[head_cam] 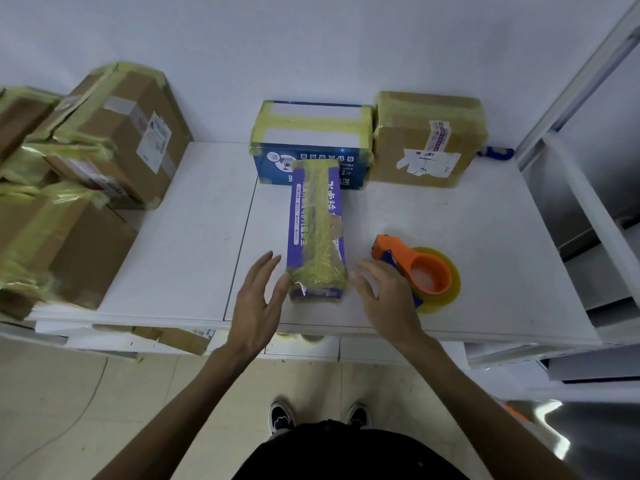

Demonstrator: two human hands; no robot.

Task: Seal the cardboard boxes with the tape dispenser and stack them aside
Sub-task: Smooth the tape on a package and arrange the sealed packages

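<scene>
At frame centre, the taped purple carton (317, 230) lies on the table (194, 237); left hand (258, 299) and right hand (384, 292) flank it, spread wide and empty. It looks light, stiff and tape-slick: grip its long sides.

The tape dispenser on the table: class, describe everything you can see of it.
The tape dispenser is orange plastic with a blue part near its head, and it carries a roll of translucent yellowish tape. It lies flat on the white table, roll toward the right, cutter end pointing up and left. It sits just right of the purple box, partly behind the open right hand, which is not gripping it.
</scene>
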